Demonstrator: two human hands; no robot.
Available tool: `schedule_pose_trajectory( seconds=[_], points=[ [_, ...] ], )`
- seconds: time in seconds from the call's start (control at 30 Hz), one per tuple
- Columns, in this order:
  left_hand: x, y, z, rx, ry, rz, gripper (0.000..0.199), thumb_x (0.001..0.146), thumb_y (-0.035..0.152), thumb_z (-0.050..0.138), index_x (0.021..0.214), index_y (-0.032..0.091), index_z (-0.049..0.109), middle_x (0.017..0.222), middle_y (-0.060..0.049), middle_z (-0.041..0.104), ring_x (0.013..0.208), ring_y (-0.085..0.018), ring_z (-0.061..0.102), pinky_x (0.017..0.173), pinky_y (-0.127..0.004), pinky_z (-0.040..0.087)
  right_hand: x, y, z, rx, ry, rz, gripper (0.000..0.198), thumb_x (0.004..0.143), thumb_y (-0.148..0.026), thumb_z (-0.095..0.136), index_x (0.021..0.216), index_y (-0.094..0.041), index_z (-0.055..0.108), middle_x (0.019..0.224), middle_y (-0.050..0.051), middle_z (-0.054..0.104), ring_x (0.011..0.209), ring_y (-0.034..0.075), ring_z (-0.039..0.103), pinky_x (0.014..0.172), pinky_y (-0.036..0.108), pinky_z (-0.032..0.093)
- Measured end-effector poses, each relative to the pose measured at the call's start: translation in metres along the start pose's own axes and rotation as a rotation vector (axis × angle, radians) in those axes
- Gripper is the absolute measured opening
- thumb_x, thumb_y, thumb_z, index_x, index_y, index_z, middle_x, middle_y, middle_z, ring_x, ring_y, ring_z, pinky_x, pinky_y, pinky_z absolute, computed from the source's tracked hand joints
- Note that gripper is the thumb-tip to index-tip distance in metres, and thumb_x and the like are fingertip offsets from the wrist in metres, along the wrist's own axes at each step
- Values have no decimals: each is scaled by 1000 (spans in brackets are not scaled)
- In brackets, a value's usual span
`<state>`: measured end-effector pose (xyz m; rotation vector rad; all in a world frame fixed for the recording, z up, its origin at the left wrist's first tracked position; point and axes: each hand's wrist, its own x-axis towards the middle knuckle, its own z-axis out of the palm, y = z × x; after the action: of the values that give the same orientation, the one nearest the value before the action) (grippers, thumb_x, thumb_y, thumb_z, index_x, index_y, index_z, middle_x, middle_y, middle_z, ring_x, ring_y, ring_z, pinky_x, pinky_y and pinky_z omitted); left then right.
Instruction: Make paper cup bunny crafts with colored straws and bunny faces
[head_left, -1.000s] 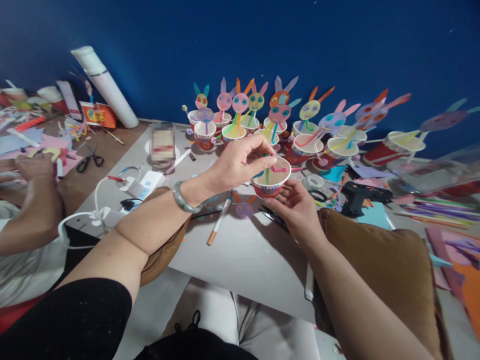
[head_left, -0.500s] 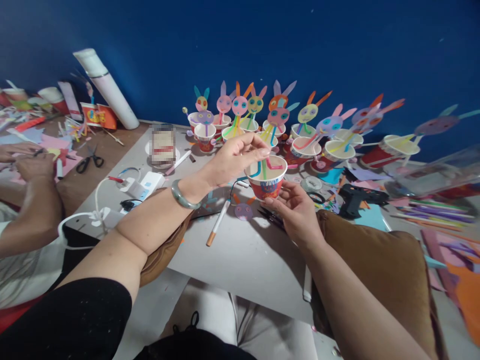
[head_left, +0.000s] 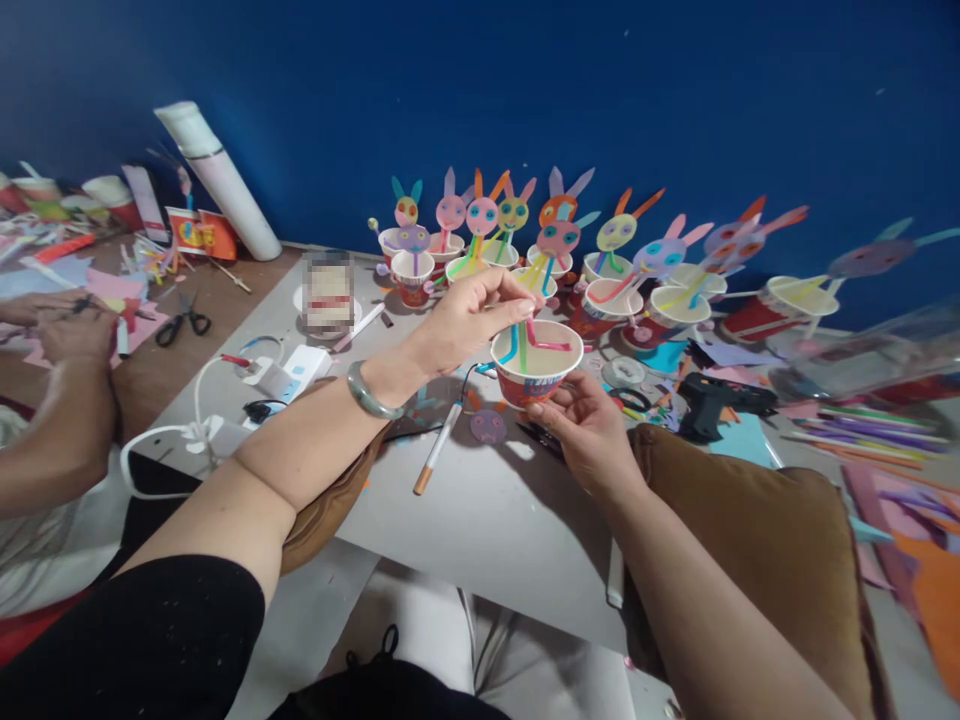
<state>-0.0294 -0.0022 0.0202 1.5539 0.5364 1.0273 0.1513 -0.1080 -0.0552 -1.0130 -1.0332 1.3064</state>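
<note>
My right hand holds a red and white paper cup from below, thumb on its near side, above the grey table. Over the cup's rim, my left hand pinches the upper ends of bent drinking straws, with blue, green and pink pieces showing inside. Its fingertips hide the straws' tops. A purple paper rabbit face with orange ears lies on the table below the cup. Left of it lies a white stick with a brown tip.
Several paper cups with rabbit heads stand along the blue wall. At right are a black glue gun, loose straws and a brown cushion. At left are a power strip, scissors and another person's hands.
The cup has tipped so that more of its inside shows, and it sits slightly lower. My left hand keeps its pinch on the straws. The whole view has shifted a little.
</note>
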Motion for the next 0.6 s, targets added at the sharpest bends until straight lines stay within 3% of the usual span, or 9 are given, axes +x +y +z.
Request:
schedule_pose_trajectory(
  seconds=[0.33,0.6],
  points=[
    [3,-4,-1,67,27,25,14,90,30,73,89,17,65,85,0,68,79,-10,62,79,-27,50,1,3,0,6,22,-29,53,70,-35,94,111,-29,61,98,-1,80,88,17,78,83,31,65],
    [1,1,2,79,81,14,16,86,29,74,88,15,65,84,-1,68,80,-10,62,76,-24,51,1,2,2,-8,53,-50,59,64,-39,97,108,-27,59,93,0,78,84,17,77,80,31,64]
  ],
)
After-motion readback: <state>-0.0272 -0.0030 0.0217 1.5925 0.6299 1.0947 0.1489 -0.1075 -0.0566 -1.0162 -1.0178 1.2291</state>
